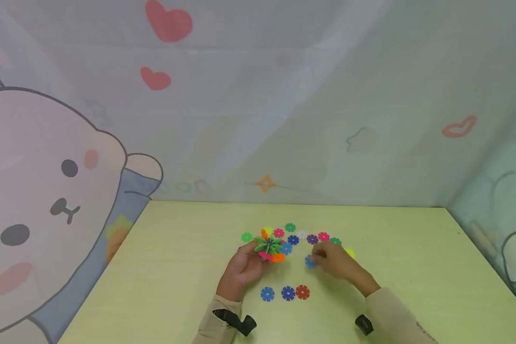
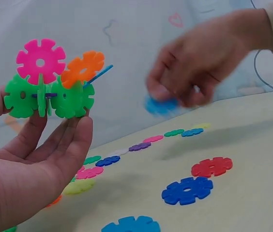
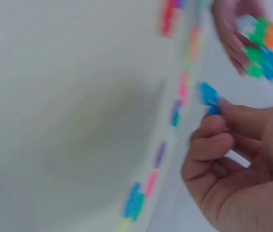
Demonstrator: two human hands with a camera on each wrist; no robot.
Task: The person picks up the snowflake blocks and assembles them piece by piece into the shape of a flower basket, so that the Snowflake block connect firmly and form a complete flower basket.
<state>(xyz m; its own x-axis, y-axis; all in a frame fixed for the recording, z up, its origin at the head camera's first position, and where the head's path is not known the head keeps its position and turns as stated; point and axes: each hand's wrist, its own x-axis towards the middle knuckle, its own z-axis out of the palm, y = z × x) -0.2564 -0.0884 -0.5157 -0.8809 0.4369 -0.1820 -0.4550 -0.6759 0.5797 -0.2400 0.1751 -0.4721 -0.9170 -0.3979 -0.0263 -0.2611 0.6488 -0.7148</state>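
My left hand (image 1: 245, 270) holds a built cluster of interlocking snowflake discs (image 2: 66, 99) up off the table. Green discs form its ring, with a pink disc (image 2: 40, 62) and an orange disc (image 2: 83, 70) slotted upright and a blue one seen edge-on. To the right, my right hand (image 1: 337, 260) pinches a loose blue snowflake disc (image 3: 208, 94) between thumb and fingers, above the table and apart from the cluster. Motion blurs this disc in both wrist views. Part of the cluster's underside is hidden by the left fingers.
On the pale table (image 1: 163, 286), a light blue disc (image 1: 267, 294), a dark blue disc (image 1: 288, 293) and a red disc (image 1: 303, 292) lie near the front. Behind the hands several colourful discs (image 1: 312, 239) lie in a curved line. A printed cloth (image 1: 258, 105) hangs behind.
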